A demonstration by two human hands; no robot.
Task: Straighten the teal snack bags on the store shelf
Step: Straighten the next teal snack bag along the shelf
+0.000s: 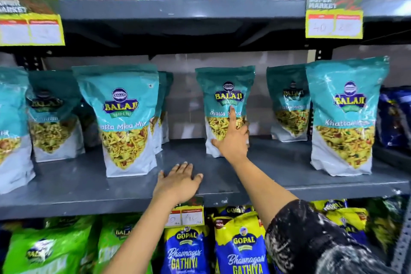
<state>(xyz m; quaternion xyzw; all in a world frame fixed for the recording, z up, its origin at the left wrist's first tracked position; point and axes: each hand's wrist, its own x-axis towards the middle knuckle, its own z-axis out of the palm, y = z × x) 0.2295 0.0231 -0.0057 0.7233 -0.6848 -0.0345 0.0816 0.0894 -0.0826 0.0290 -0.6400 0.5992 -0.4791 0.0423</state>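
Note:
Several teal snack bags stand upright on the grey middle shelf [278, 176]. One teal bag [224, 87] stands set back in the middle. My right hand [232, 138] is spread against its lower front, index finger pointing up over the label, thumb at the bag's lower left corner. My left hand [178, 181] lies flat, fingers apart, on the shelf near its front edge, holding nothing. A larger teal bag [121, 115] stands forward at the left, another [345, 115] forward at the right. More teal bags [288, 102] stand further back.
The upper shelf carries green and red snack bags with yellow price tags [333, 20] hanging from its edge. Below are green bags and blue-and-yellow bags [241, 249]. Dark blue bags [393, 118] stand at the far right of the middle shelf.

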